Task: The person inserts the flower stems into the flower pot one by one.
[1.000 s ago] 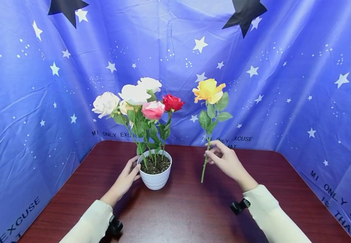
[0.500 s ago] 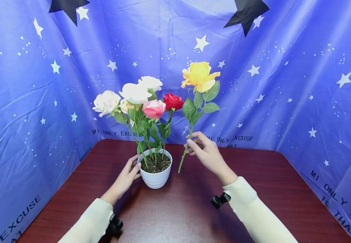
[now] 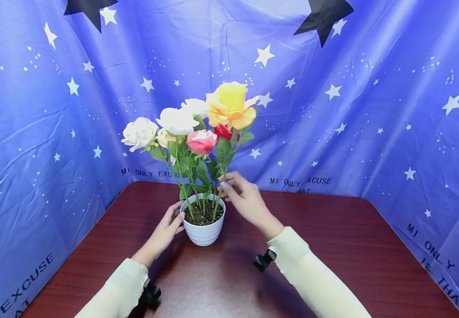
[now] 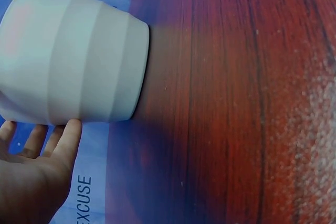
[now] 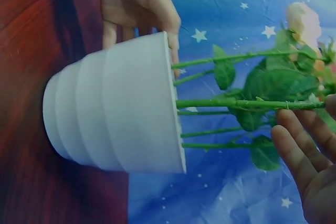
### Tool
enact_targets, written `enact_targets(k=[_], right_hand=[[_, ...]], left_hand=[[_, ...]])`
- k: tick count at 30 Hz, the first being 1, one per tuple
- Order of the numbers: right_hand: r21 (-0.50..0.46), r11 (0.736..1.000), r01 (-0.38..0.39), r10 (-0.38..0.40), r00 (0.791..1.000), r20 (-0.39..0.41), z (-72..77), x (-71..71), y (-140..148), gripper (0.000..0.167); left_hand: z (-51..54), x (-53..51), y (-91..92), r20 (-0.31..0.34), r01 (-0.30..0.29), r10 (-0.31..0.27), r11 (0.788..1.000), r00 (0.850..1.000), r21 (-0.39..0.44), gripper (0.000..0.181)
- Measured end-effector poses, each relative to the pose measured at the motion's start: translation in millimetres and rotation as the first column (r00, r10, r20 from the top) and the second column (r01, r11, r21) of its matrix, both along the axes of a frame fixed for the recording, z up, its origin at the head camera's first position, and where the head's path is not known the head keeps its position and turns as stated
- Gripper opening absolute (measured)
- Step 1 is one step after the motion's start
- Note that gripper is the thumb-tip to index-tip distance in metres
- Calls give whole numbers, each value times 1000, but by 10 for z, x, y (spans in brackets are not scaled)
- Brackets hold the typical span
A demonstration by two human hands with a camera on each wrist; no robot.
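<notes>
A ribbed white flowerpot (image 3: 203, 234) full of dark soil stands upright on the table, bearing several roses. My left hand (image 3: 162, 234) rests on its left side, thumb by the rim; the left wrist view shows nearly straight fingers (image 4: 69, 141) touching the pot wall (image 4: 73, 61). Above the pot's right side, my right hand (image 3: 247, 203) pinches the stem of a yellow rose (image 3: 231, 106) between thumb and fingers. That stem (image 5: 226, 103) runs down inside the rim, and in the head view it reaches the soil (image 3: 199, 216). The yellow bloom partly covers a red rose (image 3: 223, 131).
White roses (image 3: 177, 120) and a pink rose (image 3: 201, 141) crowd beside the yellow one. The dark red wooden table (image 3: 325, 247) extends on both sides of the pot. A blue star-printed cloth (image 3: 372, 110) hangs along its back and sides.
My right hand has carried the yellow rose leftward to the pot, and its stem now stands over the soil in front of the red rose. My left hand has stayed at the pot.
</notes>
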State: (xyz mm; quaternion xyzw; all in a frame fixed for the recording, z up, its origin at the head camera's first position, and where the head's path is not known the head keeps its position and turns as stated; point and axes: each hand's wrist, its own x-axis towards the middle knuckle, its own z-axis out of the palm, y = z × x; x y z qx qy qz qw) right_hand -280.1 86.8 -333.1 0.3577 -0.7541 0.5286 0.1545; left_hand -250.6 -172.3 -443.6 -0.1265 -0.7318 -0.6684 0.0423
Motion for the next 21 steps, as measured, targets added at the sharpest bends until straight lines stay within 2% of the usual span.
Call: enact_targets(k=[5,8,13,18,21], right_hand=[[71,997,38,-30,993,-110,-56,-44,-96,10],[98,992,74,-60,988,-140,-71,-59,-116,10],[120,988,95,-81,990,-114,-130,-89,-131,11],[128,990,59,-51,996,-68,-182,-104,-148,11],[144,987,71,-60,995,-80,-187,-107,-163,11]], left_hand=[[-5,-9,-7,8,-2,2,1000,1000,-5,50],[-8,-14,-6,12,-2,2,1000,1000,-7,50],[-3,-17,-7,3,2,-2,1000,1000,3,50],[-1,-13,-9,5,3,-3,1000,1000,-4,50],[-1,-11,-9,6,1,-1,1000,1000,-5,50]])
